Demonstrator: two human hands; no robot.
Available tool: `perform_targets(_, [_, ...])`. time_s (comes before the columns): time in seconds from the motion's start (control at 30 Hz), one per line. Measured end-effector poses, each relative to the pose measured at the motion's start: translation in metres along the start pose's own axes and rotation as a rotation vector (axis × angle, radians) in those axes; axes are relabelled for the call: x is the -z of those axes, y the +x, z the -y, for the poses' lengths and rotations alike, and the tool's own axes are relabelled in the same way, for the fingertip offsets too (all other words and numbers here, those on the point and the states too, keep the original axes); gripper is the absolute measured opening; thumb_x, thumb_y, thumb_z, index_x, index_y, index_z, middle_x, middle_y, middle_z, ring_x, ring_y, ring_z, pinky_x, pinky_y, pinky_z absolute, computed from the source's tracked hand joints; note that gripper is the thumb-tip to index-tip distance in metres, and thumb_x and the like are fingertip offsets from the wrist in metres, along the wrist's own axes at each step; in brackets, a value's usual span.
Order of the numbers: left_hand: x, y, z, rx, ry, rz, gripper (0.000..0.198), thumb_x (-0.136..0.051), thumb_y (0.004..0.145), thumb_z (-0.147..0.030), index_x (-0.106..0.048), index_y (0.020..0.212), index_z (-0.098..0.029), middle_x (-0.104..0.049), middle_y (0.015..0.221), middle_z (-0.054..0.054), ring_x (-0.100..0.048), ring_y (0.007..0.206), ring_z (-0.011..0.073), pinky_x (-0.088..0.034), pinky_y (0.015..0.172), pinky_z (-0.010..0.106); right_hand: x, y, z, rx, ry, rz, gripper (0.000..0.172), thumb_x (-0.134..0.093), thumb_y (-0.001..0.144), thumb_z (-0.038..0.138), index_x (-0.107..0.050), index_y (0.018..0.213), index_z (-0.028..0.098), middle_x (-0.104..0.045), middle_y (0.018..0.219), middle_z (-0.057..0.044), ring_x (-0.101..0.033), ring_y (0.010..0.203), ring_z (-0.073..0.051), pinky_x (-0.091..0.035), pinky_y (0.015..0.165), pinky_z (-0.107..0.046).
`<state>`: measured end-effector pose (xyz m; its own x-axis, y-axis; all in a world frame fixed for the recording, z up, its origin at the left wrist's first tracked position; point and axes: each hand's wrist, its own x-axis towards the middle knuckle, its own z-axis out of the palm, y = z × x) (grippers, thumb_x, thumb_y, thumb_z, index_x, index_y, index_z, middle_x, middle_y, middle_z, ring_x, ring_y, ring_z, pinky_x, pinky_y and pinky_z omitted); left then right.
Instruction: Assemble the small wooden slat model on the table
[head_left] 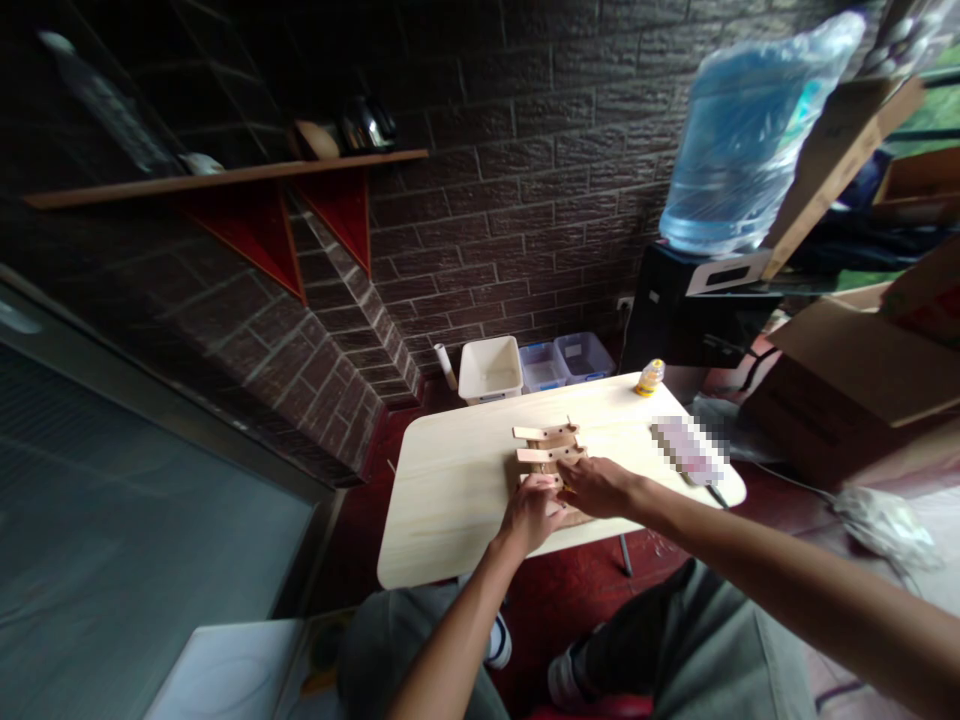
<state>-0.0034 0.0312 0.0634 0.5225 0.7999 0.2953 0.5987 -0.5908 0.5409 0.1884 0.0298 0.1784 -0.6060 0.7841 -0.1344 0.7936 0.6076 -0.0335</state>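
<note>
Slatted wooden piece [549,445], pale strips laid crosswise, sat mid-surface [450,480], left hand [531,512] and right hand [602,486] met on its near end, that end hidden, fingers bunched there, clamped or merely resting could not be told.

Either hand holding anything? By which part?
Both hands meet at the near end of the small light-wood slatted assembly on the pale wooden table. The left hand seems closed on its nearest slat; the right hand lies over it, grip cannot be told.
</note>
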Motion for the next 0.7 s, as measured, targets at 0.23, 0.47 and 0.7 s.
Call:
perform_targets(0.23, [0.006,0.004,-0.007,0.04,0.001,0.063,0.006,-0.079,0.083,-0.019,-0.073,0.082,-0.019,-0.075,0.097,0.011,-0.067,0.112,0.0302,-0.058,0.097,0.044,0.017,-0.006,0.002,0.181,0.013,-0.015,0.03,-0.054,0.099,0.014,-0.064,0.127,0.012,-0.073,0.118,-0.018,-0.072,0.103,-0.026,-0.056,0.084,-0.035])
perform_targets(0.47, [0.004,0.004,-0.006,0.068,-0.003,0.066,0.009,-0.08,0.081,-0.018,-0.074,0.089,-0.019,-0.075,0.105,0.011,-0.067,0.115,0.0302,-0.057,0.101,0.046,0.007,0.004,0.007,0.084,-0.071,0.014,0.028,-0.048,0.103,0.015,-0.064,0.124,0.006,-0.074,0.113,-0.022,-0.074,0.1,-0.031,-0.059,0.078,-0.039])
perform_targets(0.7, [0.005,0.0,-0.007,0.034,-0.012,0.003,0.012,-0.079,0.081,-0.018,-0.075,0.093,-0.019,-0.074,0.117,0.013,-0.068,0.118,0.0299,-0.058,0.104,0.047,0.008,0.0,0.003,-0.05,0.004,-0.01,0.037,-0.059,0.102,0.033,-0.063,0.127,0.006,-0.076,0.102,-0.022,-0.075,0.09,-0.033,-0.058,0.073,-0.039])
